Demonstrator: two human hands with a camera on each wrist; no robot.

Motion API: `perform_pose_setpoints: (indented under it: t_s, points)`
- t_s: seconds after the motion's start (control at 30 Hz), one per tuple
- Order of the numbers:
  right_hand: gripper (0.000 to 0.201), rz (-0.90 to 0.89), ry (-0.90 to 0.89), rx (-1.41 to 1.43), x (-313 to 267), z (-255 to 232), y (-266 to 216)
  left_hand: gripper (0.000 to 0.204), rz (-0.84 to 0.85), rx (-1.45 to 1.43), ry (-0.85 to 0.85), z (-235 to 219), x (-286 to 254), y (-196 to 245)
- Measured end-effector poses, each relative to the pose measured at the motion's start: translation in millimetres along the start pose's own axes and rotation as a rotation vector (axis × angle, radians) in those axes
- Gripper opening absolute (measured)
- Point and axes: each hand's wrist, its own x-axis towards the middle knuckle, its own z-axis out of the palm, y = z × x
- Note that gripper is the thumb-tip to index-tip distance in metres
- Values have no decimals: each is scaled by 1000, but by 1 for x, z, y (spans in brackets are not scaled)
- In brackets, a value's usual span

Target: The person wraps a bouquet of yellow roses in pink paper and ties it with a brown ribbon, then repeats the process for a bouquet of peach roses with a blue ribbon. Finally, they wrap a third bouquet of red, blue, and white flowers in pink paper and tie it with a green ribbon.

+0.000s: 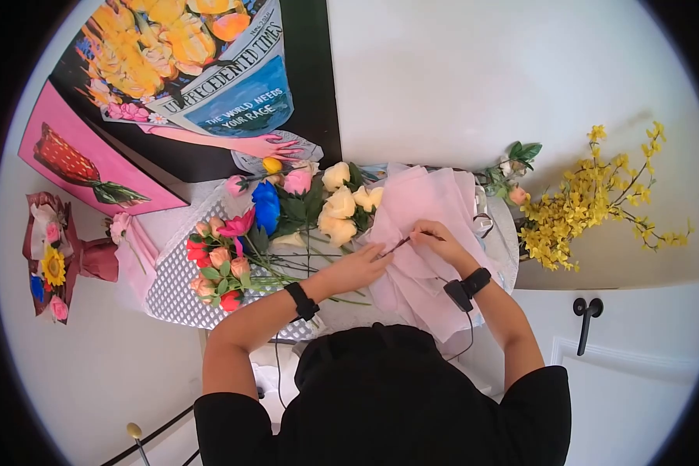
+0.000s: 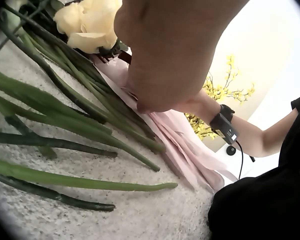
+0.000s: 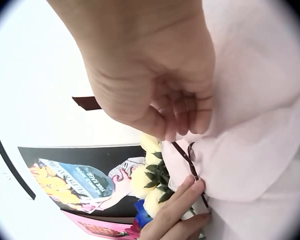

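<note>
A white-speckled table bears most of the things here. A large dark canvas painted with yellow flowers in a newspaper wrap stands behind and to the left of the pale pink, crinkled sheets of thin wrapping paper, which are gathered at their middle and spread over the tabletop. Right of the paper, branches thick with small yellow blossoms rise in a spray. Well to the left of it lies a cluster of red and peach roses; between the two rests a bright blue flower. Full cream roses with green leaves sit just beside the paper's left edge, and bare green stems lie left of its lower part.

The left hand, at the paper's left side, pinches a narrow dark brown ribbon. The right hand, over the paper's middle, pinches the same ribbon between its fingertips, a length of it running between both hands against the paper.
</note>
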Motion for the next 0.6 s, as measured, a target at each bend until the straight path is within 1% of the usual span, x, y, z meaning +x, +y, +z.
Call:
perform_pose_setpoints:
  t_s: [0.03,0.07,0.1,0.13,0.17,0.2,0.23,0.27,0.33,0.4,0.43,0.47,0.5,0.53,0.57,0.6]
  points:
    - [20,-90,27,78,-2,4,-6,23,-2,0,2,4,1,-1]
    - [20,-89,27,77,-2,8,-10,22,-43,-97,22,8,2,-3]
    - [19,-50,21,177,-2,12,-14,21,-85,-193,43,11,4,-6]
    - [18,-13,13,276,-1,14,-16,21,-87,-192,44,14,4,-10]
    - [18,-15,10,276,1,12,-11,19,-61,-246,2,7,6,-16]
    - [17,-15,-39,292,5,9,-3,18,-35,-300,-42,2,7,-21]
    - [16,-16,-86,308,8,7,3,18,-35,-298,-45,2,7,-25]
    - [16,-18,-84,309,10,6,5,17,-11,-316,-20,4,7,-30]
    - [19,105,-58,220,11,1,8,16,22,-334,6,6,7,-35]
    - [18,87,-51,187,13,-1,8,17,4,-394,-42,4,8,-38]
    - [18,70,-52,157,15,-2,8,17,2,-391,-39,4,8,-37]
    - [18,70,-57,156,16,0,7,16,-75,-391,-71,3,6,-33]
    - [18,77,-32,203,16,3,7,15,-151,-392,-104,2,6,-30]
    - [17,85,-6,250,16,5,7,15,-153,-393,-104,1,6,-28]
    - [17,87,-6,251,16,7,3,13,-77,-282,-190,-10,9,-25]
    - [17,75,-61,279,17,10,-2,11,0,-170,-275,-16,12,-23]
